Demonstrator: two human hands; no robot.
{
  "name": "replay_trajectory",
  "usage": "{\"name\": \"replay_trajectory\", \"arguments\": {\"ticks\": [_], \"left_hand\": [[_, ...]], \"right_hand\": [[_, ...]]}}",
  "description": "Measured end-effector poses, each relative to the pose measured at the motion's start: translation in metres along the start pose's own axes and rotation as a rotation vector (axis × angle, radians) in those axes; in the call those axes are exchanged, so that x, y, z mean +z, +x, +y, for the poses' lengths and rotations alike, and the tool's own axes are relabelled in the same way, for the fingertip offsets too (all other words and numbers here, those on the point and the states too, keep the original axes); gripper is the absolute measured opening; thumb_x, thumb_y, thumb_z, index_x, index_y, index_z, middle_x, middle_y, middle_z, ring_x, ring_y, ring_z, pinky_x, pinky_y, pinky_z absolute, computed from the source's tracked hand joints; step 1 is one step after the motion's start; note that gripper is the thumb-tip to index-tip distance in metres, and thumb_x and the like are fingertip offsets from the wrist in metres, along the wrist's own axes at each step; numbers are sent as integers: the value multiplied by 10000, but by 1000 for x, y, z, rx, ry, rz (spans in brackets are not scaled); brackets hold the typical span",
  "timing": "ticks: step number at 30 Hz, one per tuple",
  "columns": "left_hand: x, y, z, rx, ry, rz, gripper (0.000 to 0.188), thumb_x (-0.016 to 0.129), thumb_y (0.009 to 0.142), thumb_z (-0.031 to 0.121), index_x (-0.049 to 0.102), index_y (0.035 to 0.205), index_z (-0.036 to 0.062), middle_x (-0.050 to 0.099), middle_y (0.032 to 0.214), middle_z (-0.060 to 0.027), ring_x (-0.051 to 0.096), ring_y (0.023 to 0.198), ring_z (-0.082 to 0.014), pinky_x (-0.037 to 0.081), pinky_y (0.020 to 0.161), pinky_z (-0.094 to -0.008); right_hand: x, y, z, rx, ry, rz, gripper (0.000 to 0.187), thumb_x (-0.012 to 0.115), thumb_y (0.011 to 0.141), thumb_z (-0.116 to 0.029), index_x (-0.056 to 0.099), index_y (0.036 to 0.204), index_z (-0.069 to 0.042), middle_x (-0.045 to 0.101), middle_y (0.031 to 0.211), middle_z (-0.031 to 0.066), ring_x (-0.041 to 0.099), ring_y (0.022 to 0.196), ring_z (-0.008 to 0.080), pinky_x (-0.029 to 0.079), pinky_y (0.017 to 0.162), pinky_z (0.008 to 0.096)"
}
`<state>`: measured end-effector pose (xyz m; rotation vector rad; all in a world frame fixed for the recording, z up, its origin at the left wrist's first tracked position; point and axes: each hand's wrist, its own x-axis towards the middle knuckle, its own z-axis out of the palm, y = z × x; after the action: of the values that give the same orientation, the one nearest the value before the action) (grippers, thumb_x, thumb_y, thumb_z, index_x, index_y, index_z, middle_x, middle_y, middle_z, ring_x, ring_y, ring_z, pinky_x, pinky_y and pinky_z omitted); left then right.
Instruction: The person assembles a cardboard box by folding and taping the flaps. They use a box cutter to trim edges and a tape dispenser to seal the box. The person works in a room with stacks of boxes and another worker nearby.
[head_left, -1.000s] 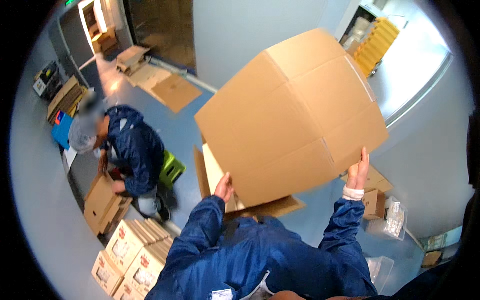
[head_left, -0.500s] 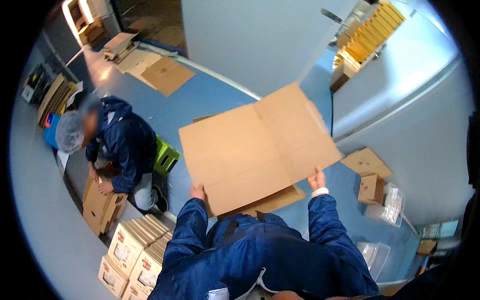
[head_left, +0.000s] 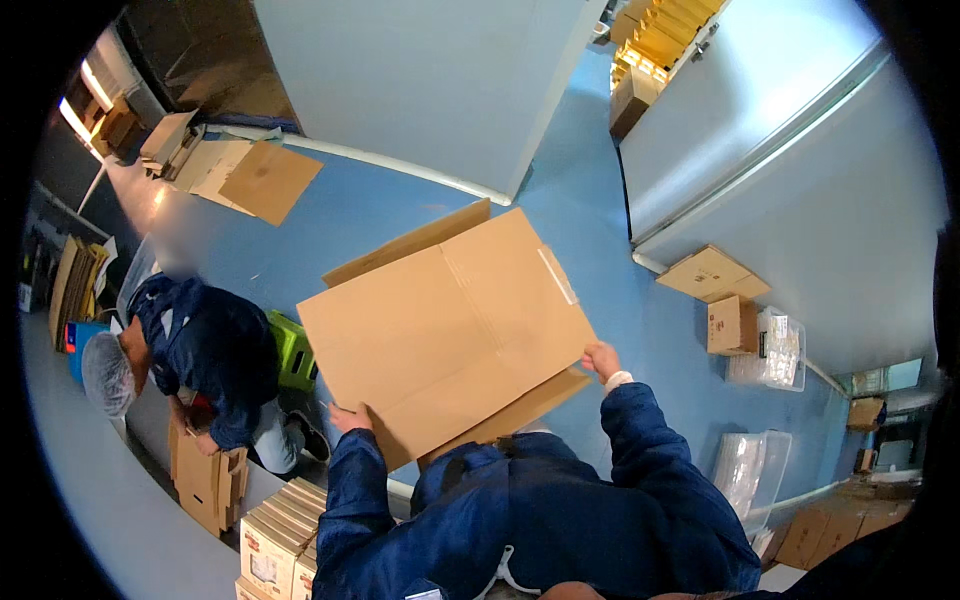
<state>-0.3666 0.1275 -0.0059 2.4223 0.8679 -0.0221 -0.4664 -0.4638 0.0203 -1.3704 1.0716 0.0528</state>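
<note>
Lowered since the earlier frames, the flattened cardboard box (head_left: 450,335) now lies tilted across the middle of the frame, lower than a second ago, when it was raised high toward the upper right. Both hands grip its near edge: the left hand (head_left: 350,418) holds the lower left corner, fingers curled under so that only the knuckles and thumb show, and the right hand (head_left: 601,361) pinches the lower right edge, thumb on top, the fingers hidden behind the sheet. A second cardboard layer (head_left: 520,410) peeks out beneath the lower edge, and another strip (head_left: 405,244) shows above the upper edge; whether these are flaps of the same box cannot be told. The box hides the floor under it. At the left of the frame a co-worker (head_left: 195,350) in a blue jacket and a white hair net bends over a small upright carton (head_left: 207,480), partly hiding a green crate (head_left: 292,350). Stacked printed cartons (head_left: 275,535) are cut off at the lower left edge. Flat cardboard sheets (head_left: 250,175) lie on the blue floor (head_left: 380,215) at the upper left. At the right, small boxes (head_left: 730,320) and clear plastic bags (head_left: 745,465) sit along the wall; their contents are too small to make out.
</note>
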Motion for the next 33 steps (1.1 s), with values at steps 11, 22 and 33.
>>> {"name": "replay_trajectory", "arguments": {"ticks": [11,22,33], "left_hand": [[66,-74,178,654,299,-90,868,720,795,283,261,1481,13,263,1523,-269,272,1388,-440,209,1136,-560],[284,-183,334,918,215,-380,726,649,838,378,387,1457,100,247,1548,-214,182,1452,-382,63,1144,-633],[305,-180,329,867,471,-403,693,578,873,447,397,1459,124,194,1569,-227,183,1456,-384,64,1125,-667]], "right_hand": [[-23,173,-65,-311,-739,-21,438,617,853,-222,588,1232,-6,644,1184,230,621,1104,345,486,929,394],[-28,218,-80,-273,-406,-363,327,550,956,-235,583,1173,8,659,1117,153,625,1024,248,480,879,354],[1,233,-101,-121,-328,-456,292,576,958,-248,592,1087,14,622,987,43,563,869,124,470,771,290]]}}
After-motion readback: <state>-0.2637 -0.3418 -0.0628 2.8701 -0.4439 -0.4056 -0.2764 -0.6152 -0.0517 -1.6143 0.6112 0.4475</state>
